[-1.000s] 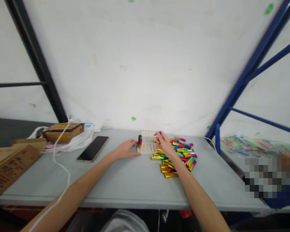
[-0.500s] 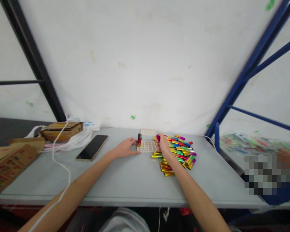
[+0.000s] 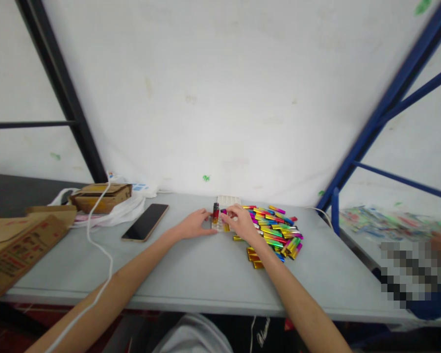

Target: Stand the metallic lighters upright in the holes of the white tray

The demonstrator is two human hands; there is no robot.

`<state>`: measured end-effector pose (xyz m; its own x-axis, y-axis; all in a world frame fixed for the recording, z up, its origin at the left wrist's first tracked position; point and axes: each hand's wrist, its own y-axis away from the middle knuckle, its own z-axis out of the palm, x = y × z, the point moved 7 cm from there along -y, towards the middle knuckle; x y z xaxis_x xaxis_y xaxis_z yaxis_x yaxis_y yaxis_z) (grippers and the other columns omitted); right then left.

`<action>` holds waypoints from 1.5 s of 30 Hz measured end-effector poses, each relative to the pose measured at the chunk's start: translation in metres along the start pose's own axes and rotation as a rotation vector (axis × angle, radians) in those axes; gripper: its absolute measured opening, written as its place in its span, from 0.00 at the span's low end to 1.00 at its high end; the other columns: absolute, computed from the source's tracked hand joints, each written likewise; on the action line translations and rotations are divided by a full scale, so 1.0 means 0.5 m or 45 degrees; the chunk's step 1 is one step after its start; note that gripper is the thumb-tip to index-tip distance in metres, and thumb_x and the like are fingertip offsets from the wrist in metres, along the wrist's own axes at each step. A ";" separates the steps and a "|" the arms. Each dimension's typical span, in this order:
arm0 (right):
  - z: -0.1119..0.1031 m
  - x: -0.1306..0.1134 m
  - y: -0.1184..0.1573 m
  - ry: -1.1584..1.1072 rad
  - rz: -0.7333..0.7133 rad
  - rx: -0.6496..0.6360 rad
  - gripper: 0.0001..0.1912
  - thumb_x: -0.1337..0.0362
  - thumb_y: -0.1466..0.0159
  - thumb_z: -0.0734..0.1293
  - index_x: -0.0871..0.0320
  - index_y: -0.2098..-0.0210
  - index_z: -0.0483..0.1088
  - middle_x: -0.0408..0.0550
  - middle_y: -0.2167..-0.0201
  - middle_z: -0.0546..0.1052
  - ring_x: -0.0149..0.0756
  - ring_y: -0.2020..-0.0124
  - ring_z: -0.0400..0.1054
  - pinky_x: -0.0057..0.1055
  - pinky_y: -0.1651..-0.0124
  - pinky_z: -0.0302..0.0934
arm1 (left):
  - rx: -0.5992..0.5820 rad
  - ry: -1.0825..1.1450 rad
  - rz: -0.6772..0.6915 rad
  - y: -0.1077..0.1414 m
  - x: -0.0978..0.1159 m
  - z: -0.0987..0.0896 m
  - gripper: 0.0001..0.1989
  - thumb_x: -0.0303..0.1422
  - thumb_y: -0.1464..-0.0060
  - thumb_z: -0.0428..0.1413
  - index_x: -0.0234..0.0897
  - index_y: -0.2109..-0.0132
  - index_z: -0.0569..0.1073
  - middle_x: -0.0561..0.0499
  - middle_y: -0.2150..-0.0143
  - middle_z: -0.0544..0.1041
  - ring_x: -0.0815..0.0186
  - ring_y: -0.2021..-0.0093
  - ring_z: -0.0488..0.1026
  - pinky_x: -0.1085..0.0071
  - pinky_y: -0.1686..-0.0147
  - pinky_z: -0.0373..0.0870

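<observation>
A red-and-gold lighter (image 3: 215, 214) with a dark top stands upright in the left part of a white plastic tray (image 3: 219, 228) with small cells. My left hand (image 3: 196, 224) rests at the tray's left edge, thumb and fingers apart, fingertips close beside that lighter. Over the tray, my right hand (image 3: 241, 221) pinches a second lighter (image 3: 226, 228), dark at the top and gold below, just right of the first. The fingers cover most of it and much of the tray. Right of this hand lies a loose pile of shiny, many-coloured lighters (image 3: 275, 229).
Behind stands another white tray (image 3: 228, 200) by the wall. A phone (image 3: 146, 223), a small cardboard box (image 3: 101, 198), a plastic bag (image 3: 127, 215) and a larger carton (image 3: 25, 245) lie leftward. A white cable (image 3: 91, 230) crosses my left forearm. Blue frame bars (image 3: 380, 110) rise right.
My right hand has moved left from the edge of the pile to above the tray, bringing a lighter. My left hand stays by the tray. The view has shifted slightly.
</observation>
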<state>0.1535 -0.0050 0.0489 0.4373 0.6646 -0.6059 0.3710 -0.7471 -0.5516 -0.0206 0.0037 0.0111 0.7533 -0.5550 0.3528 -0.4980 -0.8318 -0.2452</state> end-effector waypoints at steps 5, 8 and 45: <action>0.005 -0.007 -0.007 0.192 -0.019 -0.036 0.17 0.51 0.26 0.62 0.56 0.66 0.70 0.43 0.74 0.74 0.35 0.72 0.67 0.30 0.65 0.57 | 0.025 -0.008 0.014 -0.001 0.003 -0.002 0.29 0.57 0.46 0.59 0.35 0.52 0.76 0.43 0.58 0.75 0.53 0.58 0.74 0.61 0.55 0.71; 0.013 -0.005 -0.010 0.160 -0.033 -0.038 0.14 0.54 0.26 0.62 0.57 0.61 0.71 0.45 0.71 0.78 0.36 0.70 0.71 0.29 0.64 0.58 | 0.031 -0.030 0.011 -0.001 0.002 -0.002 0.29 0.57 0.46 0.59 0.35 0.53 0.76 0.44 0.58 0.76 0.54 0.58 0.74 0.62 0.55 0.71; -0.194 0.121 0.027 0.601 0.222 -0.287 0.10 0.61 0.29 0.67 0.59 0.60 0.79 0.51 0.61 0.83 0.40 0.61 0.76 0.32 0.54 0.64 | -0.013 -0.066 0.016 -0.004 0.002 0.001 0.29 0.56 0.45 0.58 0.35 0.52 0.77 0.40 0.55 0.77 0.53 0.56 0.76 0.61 0.52 0.73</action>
<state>0.2645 0.0235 0.0607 0.8088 0.4897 -0.3256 0.4036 -0.8650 -0.2983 -0.0187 0.0050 0.0115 0.7681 -0.5643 0.3027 -0.5115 -0.8251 -0.2400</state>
